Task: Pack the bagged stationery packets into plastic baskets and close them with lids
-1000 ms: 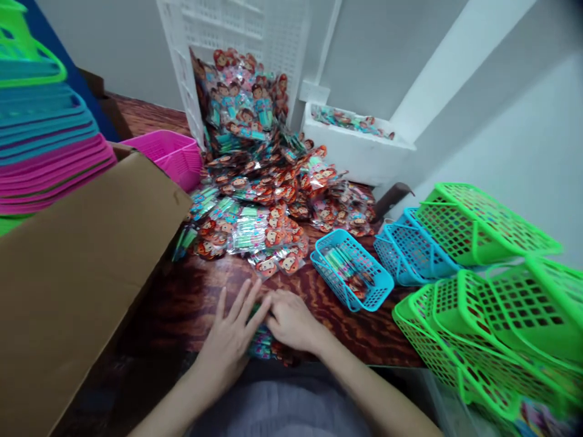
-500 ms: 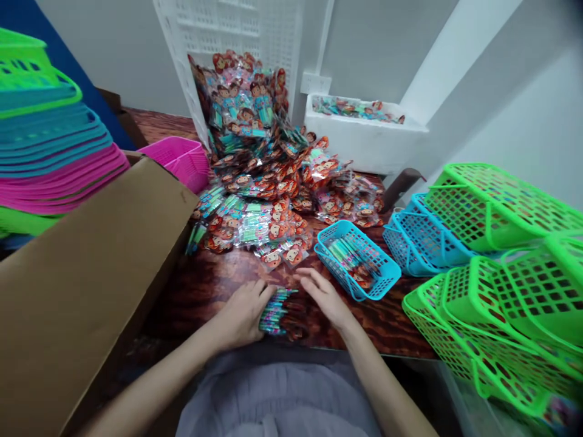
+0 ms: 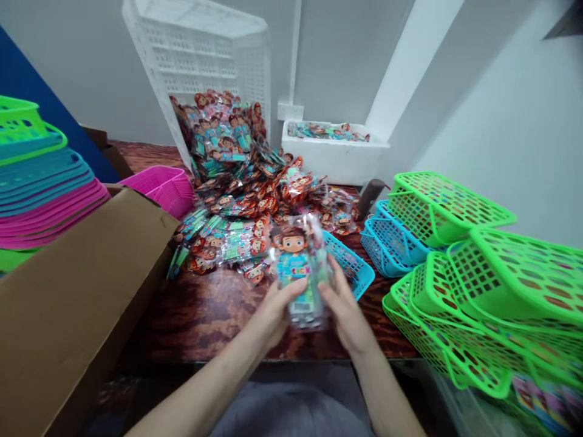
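A stack of clear plastic packets (image 3: pixel 296 261) with a cartoon figure on the front is held up between my two hands, above the table's front part. My left hand (image 3: pixel 277 306) grips its left side, thumb across the front. On the opposite side my right hand (image 3: pixel 344 306) clasps the stack, its thumb also on the front face. Just behind the right hand stands a blue basket (image 3: pixel 359 270), partly hidden by the packets. A large heap of similar packets (image 3: pixel 243 200) lies beyond, spilling from a tipped white crate (image 3: pixel 191 60).
A cardboard box (image 3: pixel 82 291) stands at the left, near stacked coloured baskets (image 3: pixel 40 188) and a pink basket (image 3: pixel 159 185). Green baskets (image 3: pixel 455 303) and blue baskets (image 3: pixel 394 233) pile up on the right. A white foam box (image 3: pixel 334 158) holds packets at the back.
The packets have been lifted off the table and turned upright, front face showing. My right hand, open and apart before, now grips them too. The view has shifted slightly.
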`<state>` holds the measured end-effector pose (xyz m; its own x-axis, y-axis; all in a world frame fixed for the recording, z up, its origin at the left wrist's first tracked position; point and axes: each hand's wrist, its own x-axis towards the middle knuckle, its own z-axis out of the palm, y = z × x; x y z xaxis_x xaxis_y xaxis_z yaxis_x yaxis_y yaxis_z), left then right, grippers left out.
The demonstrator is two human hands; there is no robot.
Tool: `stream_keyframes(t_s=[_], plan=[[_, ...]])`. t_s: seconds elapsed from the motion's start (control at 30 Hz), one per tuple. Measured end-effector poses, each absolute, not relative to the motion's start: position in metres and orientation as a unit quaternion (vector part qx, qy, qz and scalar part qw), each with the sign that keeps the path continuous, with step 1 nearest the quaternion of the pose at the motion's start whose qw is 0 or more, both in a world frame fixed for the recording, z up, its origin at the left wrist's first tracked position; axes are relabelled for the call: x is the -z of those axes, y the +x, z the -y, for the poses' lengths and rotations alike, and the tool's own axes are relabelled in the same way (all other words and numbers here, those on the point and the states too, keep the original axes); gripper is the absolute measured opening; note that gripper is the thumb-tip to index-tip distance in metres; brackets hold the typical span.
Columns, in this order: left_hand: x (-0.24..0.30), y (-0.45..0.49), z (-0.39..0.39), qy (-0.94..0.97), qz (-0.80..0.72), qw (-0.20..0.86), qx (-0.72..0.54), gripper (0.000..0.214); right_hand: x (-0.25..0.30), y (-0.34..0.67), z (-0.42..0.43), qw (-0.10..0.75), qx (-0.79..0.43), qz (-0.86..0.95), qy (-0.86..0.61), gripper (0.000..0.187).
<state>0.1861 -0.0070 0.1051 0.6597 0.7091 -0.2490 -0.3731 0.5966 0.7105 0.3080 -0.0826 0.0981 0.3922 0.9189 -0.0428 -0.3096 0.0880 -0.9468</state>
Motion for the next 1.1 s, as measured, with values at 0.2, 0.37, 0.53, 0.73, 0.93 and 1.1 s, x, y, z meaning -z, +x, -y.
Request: stream_keyframes(t_s=[0.2,0.37,0.53,0.73,0.93,1.1], plan=[[-0.107,0.293,0.007,0.173,-0.207,0.91,-0.314,0.04,-0.118,0.414,0.052,0.657,-0.363,0.288,-0.595,0.073],[-0.09,0.327,0.006,0.114,-0.274,0.898,-0.324,0.023,-0.09,0.451,0.035,0.584,-0.315,0.316,-0.677,0.068],[-0.087,0.332,0.012,0.079,-0.305,0.888,-0.335,0.023,-0.086,0.454,0.035,0.578,-0.345,0.341,-0.656,0.072],[-0.095,0.331,0.011,0.03,-0.301,0.9,-0.315,0.024,-0.087,0.451,0.041,0.569,-0.357,0.385,-0.633,0.058],[-0.087,0.347,0.011,0.002,-0.354,0.895,-0.27,0.03,-0.07,0.467,0.038,0.491,-0.298,0.408,-0.71,0.04],[-0.083,0.348,0.013,0.002,-0.364,0.892,-0.267,0.033,-0.069,0.474,0.033,0.359,-0.213,0.483,-0.77,0.032]])
